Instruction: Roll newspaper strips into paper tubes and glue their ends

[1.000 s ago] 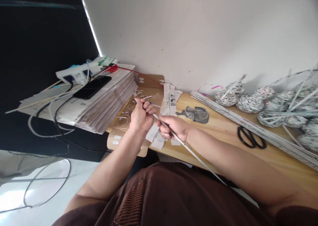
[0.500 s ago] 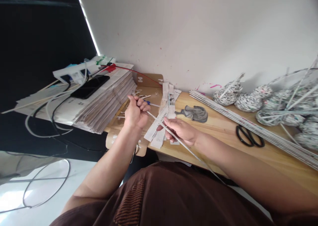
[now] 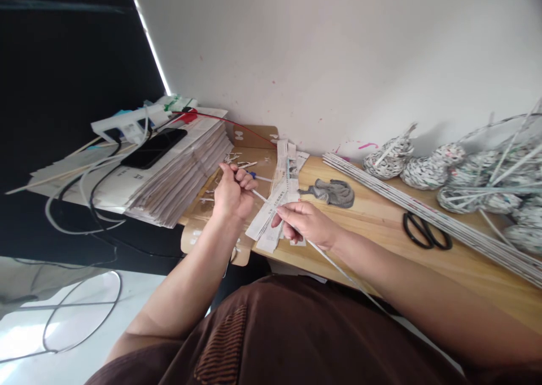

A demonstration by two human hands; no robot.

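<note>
A thin rolled paper stick (image 3: 336, 265) runs slantwise between both hands, its long end dropping past the table's front edge towards my lap. My left hand (image 3: 235, 192) is closed around its upper end, thumb on top. Farther down, my right hand (image 3: 305, 222) pinches the stick between thumb and fingers, hiding a short stretch of it. Printed paper strips (image 3: 283, 188) lie fanned and overlapping on the table just beyond the hands. Close to the left hand, small white scraps (image 3: 234, 159) and a blue-tipped item (image 3: 253, 175) rest on a brown cardboard piece (image 3: 262, 154).
A tall paper stack (image 3: 182, 173) at left carries a phone (image 3: 154, 148), a power strip (image 3: 127, 125) and cables. On the wooden table (image 3: 372, 227) lie a grey cloth (image 3: 329, 193), black-handled scissors (image 3: 425, 232), long paper sticks (image 3: 406, 204) and woven paper shapes (image 3: 425, 169) along the wall.
My right hand's fingers have closed further over the stick, covering more of it. The left hand has barely shifted.
</note>
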